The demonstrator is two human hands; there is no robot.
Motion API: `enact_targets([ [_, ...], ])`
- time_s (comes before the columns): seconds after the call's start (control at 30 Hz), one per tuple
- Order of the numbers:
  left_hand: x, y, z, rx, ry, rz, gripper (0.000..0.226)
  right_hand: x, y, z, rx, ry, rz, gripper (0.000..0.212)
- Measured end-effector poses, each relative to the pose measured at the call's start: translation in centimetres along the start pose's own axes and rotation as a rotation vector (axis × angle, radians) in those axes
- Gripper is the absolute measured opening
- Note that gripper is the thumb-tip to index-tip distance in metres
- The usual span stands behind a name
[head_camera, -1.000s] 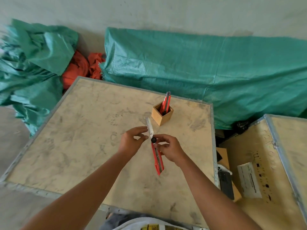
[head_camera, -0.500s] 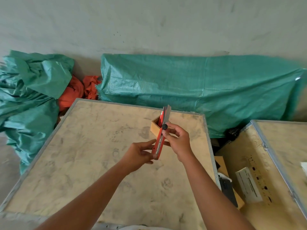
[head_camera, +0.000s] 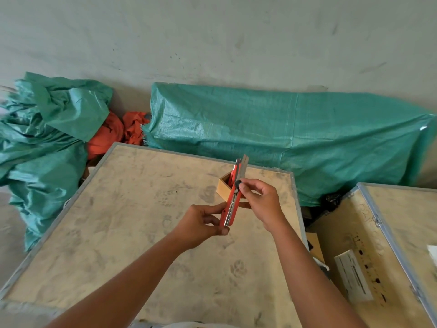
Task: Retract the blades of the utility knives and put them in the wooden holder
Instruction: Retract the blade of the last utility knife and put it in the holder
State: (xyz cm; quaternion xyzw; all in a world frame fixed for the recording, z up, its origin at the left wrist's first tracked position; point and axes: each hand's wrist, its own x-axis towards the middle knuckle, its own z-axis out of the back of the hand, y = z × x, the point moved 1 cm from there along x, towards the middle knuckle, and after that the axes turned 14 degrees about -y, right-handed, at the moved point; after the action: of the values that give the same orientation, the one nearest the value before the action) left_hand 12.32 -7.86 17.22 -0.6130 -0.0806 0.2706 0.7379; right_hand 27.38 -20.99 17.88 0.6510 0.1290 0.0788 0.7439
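I hold a red utility knife [head_camera: 233,204] upright above the wooden crate top [head_camera: 132,228]. My left hand [head_camera: 201,226] grips its lower end. My right hand [head_camera: 259,202] pinches the black slider knob near the top. The steel blade [head_camera: 244,165] still sticks out upward. Just behind the knife stands the small wooden holder [head_camera: 224,188], partly hidden by the knife and my right hand. Another red knife stands inside it, mostly hidden.
Green tarpaulin [head_camera: 283,136] covers a long bundle behind the crate, with more tarp [head_camera: 45,138] and orange cloth [head_camera: 111,133] at the left. A second crate [head_camera: 387,245] with a white box [head_camera: 352,275] lies at the right. A grey wall rises behind.
I turned the knife from lying diagonally with its blade away to standing upright in front of the holder. My left hand shifted to the handle's lower end. The camera tilted up.
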Motion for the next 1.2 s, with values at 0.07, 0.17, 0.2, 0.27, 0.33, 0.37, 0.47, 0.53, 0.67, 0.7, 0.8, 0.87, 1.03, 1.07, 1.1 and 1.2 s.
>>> enact_targets([
  [0.07,0.1,0.1,0.0,-0.024,-0.022,-0.003,0.071,-0.1,0.2,0.2,-0.02,0.062,0.015,0.014],
  [0.17,0.2,0.1,-0.1,-0.074,-0.048,-0.007,0.068,-0.3,0.4,0.5,-0.1,0.136,0.078,0.015],
  [0.2,0.1,0.1,-0.1,-0.087,-0.053,-0.01,0.066,-0.4,0.4,0.6,-0.126,0.153,0.1,0.016],
  [0.27,0.1,-0.1,-0.3,-0.106,-0.064,-0.018,0.063,-0.3,0.5,0.9,-0.189,0.186,0.144,0.016],
  [0.33,0.0,-0.4,-0.4,-0.12,-0.076,-0.017,0.061,-0.4,0.7,1.2,-0.255,0.212,0.191,0.016],
  [0.37,-0.1,-0.5,-0.5,-0.129,-0.081,-0.018,0.06,-0.5,0.7,1.4,-0.274,0.22,0.211,0.017],
  [0.47,-0.1,-0.7,-0.6,-0.159,-0.088,-0.015,0.057,-0.8,0.8,1.9,-0.301,0.222,0.256,0.017],
  [0.53,-0.2,-0.8,-0.7,-0.17,-0.081,-0.01,0.055,-1.1,0.7,2.2,-0.319,0.226,0.273,0.018],
  [0.67,-0.4,-0.7,-0.8,-0.187,-0.062,-0.019,0.056,-1.9,0.5,2.5,-0.374,0.24,0.255,0.017],
  [0.7,-0.4,-0.7,-0.8,-0.188,-0.06,-0.02,0.056,-2.1,0.5,2.5,-0.382,0.239,0.253,0.017],
  [0.8,-0.6,-0.9,-0.8,-0.185,-0.054,-0.022,0.054,-2.5,0.5,2.6,-0.366,0.231,0.263,0.021],
  [0.87,-0.6,-1.0,-0.8,-0.193,-0.057,-0.025,0.053,-2.7,0.5,2.6,-0.357,0.239,0.26,0.028],
  [1.03,-0.7,-1.2,-0.8,-0.211,-0.07,-0.041,0.054,-3.1,0.5,2.2,-0.348,0.195,0.301,0.018],
  [1.07,-0.9,-1.2,-0.8,-0.212,-0.072,-0.043,0.054,-3.3,0.5,2.2,-0.344,0.17,0.299,0.016],
  [1.1,-1.0,-1.2,-0.9,-0.214,-0.074,-0.045,0.054,-3.4,0.5,2.1,-0.352,0.146,0.301,0.016],
  [1.2,-1.2,-1.1,-0.8,-0.224,-0.094,-0.043,0.053,-3.5,0.4,2.1,-0.399,0.105,0.309,0.018],
])
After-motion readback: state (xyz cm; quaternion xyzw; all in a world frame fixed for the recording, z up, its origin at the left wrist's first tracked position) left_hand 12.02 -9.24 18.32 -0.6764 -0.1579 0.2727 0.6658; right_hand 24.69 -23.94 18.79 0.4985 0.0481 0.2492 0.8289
